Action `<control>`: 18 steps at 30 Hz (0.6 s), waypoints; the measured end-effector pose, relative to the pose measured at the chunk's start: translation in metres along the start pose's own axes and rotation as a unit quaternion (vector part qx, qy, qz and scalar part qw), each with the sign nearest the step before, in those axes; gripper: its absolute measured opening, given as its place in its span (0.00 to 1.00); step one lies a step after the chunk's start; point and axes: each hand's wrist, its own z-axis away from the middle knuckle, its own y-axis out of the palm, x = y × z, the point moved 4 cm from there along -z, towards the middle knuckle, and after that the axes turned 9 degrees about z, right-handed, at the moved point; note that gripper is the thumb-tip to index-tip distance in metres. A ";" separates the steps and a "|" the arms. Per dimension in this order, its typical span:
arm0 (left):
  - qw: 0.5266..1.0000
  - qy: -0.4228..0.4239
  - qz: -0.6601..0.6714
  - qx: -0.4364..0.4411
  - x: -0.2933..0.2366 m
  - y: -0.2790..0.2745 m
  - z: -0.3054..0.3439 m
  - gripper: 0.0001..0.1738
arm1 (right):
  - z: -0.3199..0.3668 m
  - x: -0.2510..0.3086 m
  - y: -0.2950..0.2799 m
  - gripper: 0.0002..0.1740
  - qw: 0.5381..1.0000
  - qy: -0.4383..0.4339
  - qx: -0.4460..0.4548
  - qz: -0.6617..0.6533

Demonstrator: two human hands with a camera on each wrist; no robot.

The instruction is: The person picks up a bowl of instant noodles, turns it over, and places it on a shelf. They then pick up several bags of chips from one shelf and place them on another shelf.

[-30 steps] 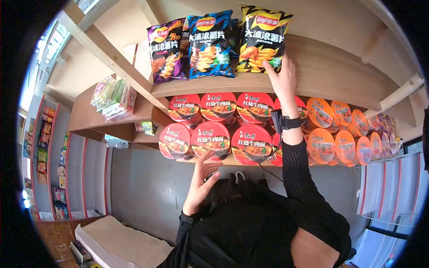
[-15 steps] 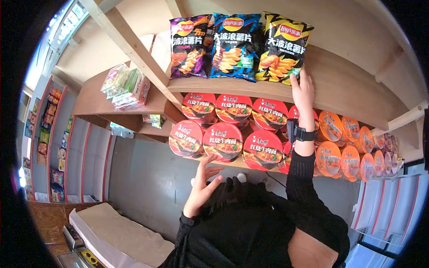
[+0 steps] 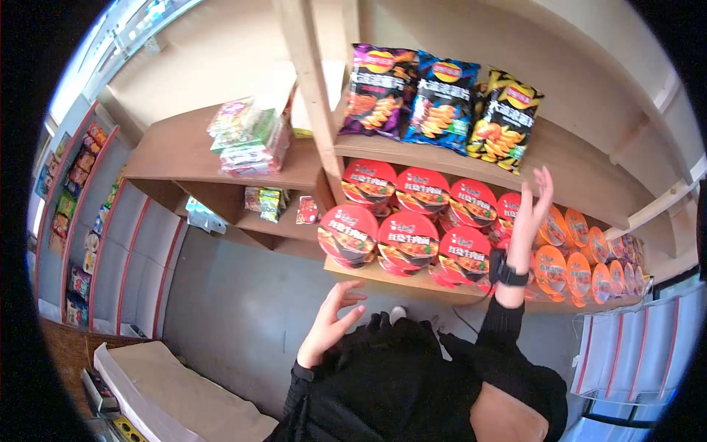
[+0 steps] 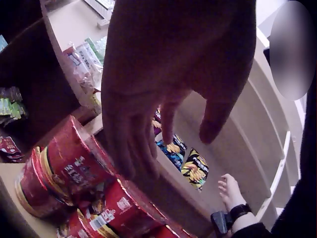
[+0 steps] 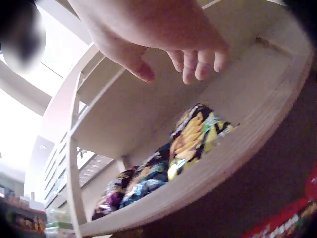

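Note:
Three kinds of Lay's chip bags stand side by side on the upper shelf: a purple bag, a blue bag and a black-and-yellow bag. My right hand is raised just right of and below the black-and-yellow bag, fingers loosely extended and holding nothing. In the right wrist view that hand hangs apart from the bags. My left hand hovers in front of the red noodle cups, its fingers relaxed and nothing in its grasp.
Orange noodle cups continue rightward on the lower shelf. Past a wooden post, a stack of plastic-wrapped packets sits on the adjoining shelf unit. At the far left stand racks with snacks; a covered bench is at lower left.
My right hand has drawn away from the black-and-yellow chip bag, which it was touching at the lower edge. The head view has swung left. The left hand stays about the same.

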 end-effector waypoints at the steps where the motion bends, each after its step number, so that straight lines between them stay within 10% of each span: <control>1: 1.000 0.003 -0.018 0.013 0.000 -0.010 0.006 0.25 | 0.015 0.019 0.001 0.23 0.999 0.007 0.017 -0.035; 8: 0.993 0.057 -0.102 0.014 -0.016 -0.093 0.065 0.19 | 0.146 0.146 0.086 0.23 0.954 0.038 0.249 -0.164; 18: 0.983 0.015 -0.130 -0.131 -0.011 -0.203 0.173 0.20 | 0.333 0.343 0.163 0.21 0.705 -0.052 0.621 -0.340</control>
